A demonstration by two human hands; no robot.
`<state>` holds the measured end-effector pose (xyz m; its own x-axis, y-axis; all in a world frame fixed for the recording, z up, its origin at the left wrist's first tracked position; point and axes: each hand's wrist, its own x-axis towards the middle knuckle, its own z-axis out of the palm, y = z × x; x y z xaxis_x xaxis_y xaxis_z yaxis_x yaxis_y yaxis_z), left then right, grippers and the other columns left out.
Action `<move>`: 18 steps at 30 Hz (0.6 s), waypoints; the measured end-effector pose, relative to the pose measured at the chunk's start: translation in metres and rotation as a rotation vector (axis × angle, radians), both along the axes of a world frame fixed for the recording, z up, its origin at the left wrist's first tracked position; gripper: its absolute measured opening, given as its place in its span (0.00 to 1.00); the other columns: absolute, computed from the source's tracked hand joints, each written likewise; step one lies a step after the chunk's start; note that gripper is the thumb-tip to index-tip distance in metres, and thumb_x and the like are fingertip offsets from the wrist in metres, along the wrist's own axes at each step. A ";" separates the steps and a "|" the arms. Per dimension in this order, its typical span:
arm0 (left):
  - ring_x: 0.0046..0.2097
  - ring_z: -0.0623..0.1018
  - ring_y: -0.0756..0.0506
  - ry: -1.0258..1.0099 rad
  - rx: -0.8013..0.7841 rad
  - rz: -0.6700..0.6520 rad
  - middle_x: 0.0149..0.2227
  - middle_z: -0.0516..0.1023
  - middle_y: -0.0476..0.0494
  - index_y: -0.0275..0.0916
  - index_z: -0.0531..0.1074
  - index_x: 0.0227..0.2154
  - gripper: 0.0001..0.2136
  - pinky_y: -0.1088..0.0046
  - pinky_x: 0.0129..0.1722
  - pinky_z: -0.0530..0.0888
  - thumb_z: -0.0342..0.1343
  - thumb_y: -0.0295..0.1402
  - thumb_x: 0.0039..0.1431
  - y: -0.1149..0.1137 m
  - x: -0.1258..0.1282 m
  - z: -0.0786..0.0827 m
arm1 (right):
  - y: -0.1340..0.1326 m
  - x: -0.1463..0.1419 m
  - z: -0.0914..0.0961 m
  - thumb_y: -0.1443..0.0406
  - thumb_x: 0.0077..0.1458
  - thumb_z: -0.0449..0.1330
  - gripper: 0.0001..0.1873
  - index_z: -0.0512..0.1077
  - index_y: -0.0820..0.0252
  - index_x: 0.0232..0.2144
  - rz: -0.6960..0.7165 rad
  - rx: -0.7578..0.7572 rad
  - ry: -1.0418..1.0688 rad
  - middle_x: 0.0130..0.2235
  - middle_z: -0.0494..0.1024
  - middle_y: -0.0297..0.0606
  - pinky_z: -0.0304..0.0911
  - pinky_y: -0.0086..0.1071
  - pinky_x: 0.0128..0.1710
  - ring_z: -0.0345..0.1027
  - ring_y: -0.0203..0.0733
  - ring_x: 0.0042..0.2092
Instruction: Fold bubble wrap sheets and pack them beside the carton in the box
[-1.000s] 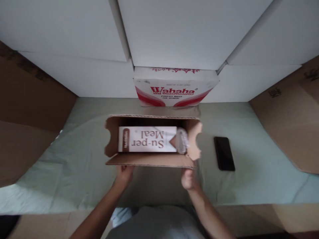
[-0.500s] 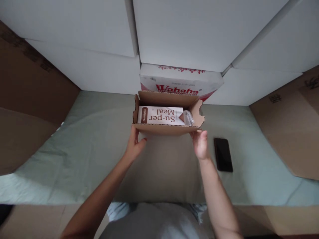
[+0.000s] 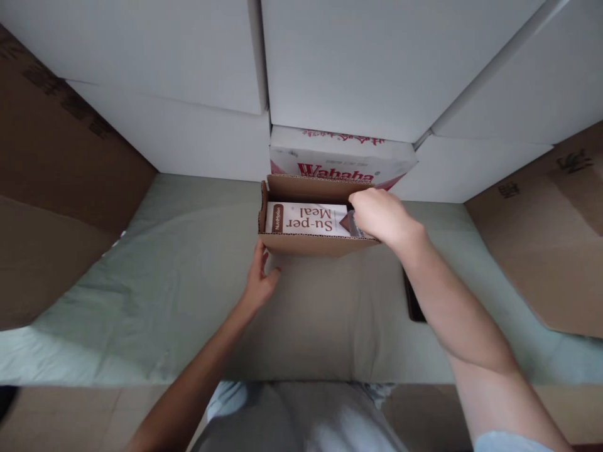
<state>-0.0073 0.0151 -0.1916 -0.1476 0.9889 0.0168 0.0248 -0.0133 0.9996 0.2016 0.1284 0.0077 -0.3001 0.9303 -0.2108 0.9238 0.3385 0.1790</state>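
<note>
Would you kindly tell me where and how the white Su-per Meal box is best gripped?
Probably from above, at its far long edge: the white Su-per Meal box lies printed face up inside the open cardboard box, whose far inner wall shows beyond it, suggesting room there. Its near side is hidden behind the near wall, and the right hand covers the cardboard box's right end.

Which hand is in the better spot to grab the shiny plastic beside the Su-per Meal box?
Probably the right hand: it reaches over the right end of the open cardboard box, by the shiny plastic. The left hand is outside, at the near left corner.
</note>
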 end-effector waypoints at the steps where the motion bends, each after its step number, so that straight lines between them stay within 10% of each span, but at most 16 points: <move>1: 0.67 0.51 0.37 -0.004 0.005 -0.008 0.66 0.50 0.45 0.49 0.50 0.62 0.37 0.50 0.64 0.51 0.54 0.30 0.48 0.000 0.001 0.002 | 0.004 -0.001 -0.004 0.70 0.47 0.58 0.08 0.77 0.68 0.30 -0.009 -0.008 -0.032 0.31 0.79 0.52 0.62 0.36 0.28 0.73 0.51 0.33; 13: 0.67 0.51 0.39 -0.027 0.032 -0.022 0.67 0.48 0.47 0.50 0.48 0.63 0.38 0.53 0.65 0.51 0.53 0.28 0.48 0.006 0.007 0.008 | -0.013 0.021 -0.012 0.70 0.50 0.50 0.16 0.77 0.59 0.36 -0.074 0.552 0.463 0.38 0.74 0.41 0.63 0.35 0.34 0.69 0.43 0.36; 18: 0.67 0.49 0.38 -0.011 0.071 -0.035 0.67 0.47 0.45 0.48 0.46 0.63 0.38 0.53 0.64 0.52 0.54 0.28 0.49 0.013 0.006 0.006 | -0.071 0.037 0.006 0.71 0.51 0.51 0.19 0.77 0.55 0.41 0.035 1.016 0.781 0.35 0.72 0.42 0.64 0.39 0.35 0.68 0.46 0.37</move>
<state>-0.0015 0.0278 -0.1859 -0.1136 0.9899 0.0854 0.0125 -0.0845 0.9963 0.2386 0.0576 0.0138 -0.0503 0.5579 0.8284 0.8935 0.3957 -0.2123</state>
